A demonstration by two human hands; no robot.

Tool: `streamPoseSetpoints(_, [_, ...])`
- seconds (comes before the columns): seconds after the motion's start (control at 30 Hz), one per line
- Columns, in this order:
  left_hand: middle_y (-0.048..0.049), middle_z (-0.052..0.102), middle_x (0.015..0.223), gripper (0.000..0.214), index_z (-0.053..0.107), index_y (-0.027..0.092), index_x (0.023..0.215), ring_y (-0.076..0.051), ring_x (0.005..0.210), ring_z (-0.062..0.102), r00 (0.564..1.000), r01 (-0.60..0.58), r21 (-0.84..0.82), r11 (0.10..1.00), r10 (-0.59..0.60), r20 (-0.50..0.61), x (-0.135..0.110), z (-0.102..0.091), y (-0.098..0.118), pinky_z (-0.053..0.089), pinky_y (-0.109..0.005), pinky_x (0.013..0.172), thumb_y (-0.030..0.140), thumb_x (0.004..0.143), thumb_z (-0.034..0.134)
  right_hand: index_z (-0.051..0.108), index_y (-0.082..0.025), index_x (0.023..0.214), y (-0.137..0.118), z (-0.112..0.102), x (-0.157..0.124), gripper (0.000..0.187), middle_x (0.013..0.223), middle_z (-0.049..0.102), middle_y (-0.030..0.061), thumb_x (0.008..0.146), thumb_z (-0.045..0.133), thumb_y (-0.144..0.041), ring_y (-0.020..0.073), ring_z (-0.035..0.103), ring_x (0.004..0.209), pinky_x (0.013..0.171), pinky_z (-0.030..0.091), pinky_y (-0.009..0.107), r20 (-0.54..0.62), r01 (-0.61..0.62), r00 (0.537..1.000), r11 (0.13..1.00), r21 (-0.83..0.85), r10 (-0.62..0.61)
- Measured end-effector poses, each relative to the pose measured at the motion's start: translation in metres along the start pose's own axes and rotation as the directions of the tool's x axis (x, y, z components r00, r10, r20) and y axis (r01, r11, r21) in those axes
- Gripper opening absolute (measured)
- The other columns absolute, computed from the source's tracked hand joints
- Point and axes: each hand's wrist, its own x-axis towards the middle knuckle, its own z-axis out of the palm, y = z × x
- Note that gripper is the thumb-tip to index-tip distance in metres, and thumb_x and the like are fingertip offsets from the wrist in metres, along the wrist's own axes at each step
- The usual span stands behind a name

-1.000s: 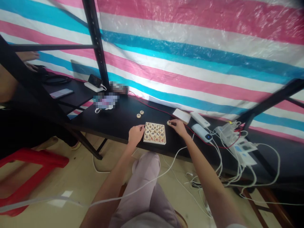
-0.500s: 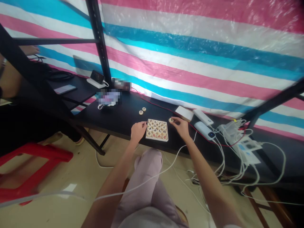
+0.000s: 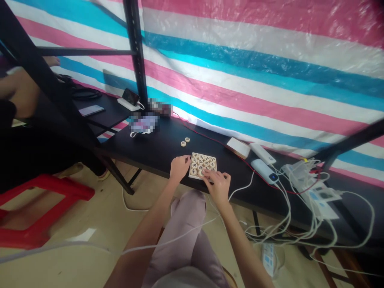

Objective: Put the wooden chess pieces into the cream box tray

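Note:
A square white box (image 3: 190, 177) stands near the front edge of the black table, filled with rows of round wooden Chinese chess pieces (image 3: 201, 162) marked with characters. My left hand (image 3: 180, 168) is closed, its thumb and fingers curled at the box's left edge. Over the box's near right part, my right hand (image 3: 218, 187) pinches a Chinese chess piece (image 3: 202, 173) at the front row. My right fingers hide several pieces in that corner. Behind the box, two loose pieces (image 3: 183, 143) lie on the table.
On the black table (image 3: 168, 150) to the right are a small white box (image 3: 238, 147), power banks (image 3: 264, 170) and tangled white cables (image 3: 288, 204). Phones and a blurred-out packet stand left. A red stool (image 3: 60, 192) is on the floor; another person's arm (image 3: 22, 92) shows far left.
My right hand has brought a chess piece from right of the box to its near row. My left hand stays at the box's left edge. The view has shifted slightly.

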Motion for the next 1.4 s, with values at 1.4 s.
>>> streamPoseSetpoints(1.4, [-0.0033, 0.069, 0.087, 0.036, 0.058, 0.026, 0.117, -0.015, 0.084, 0.06, 0.998, 0.005, 0.03, 1.0, -0.006, 0.062, 0.005, -0.011, -0.002, 0.039, -0.023, 0.073, 0.032, 0.085, 0.042, 0.061, -0.017, 0.074, 0.026, 0.084, 0.174, 0.011, 0.087, 0.063, 0.0027, 0.075, 0.057, -0.007, 0.0149, 0.055, 0.088, 0.078, 0.039, 0.025, 0.299, 0.372, 0.814, 0.843, 0.388, -0.497])
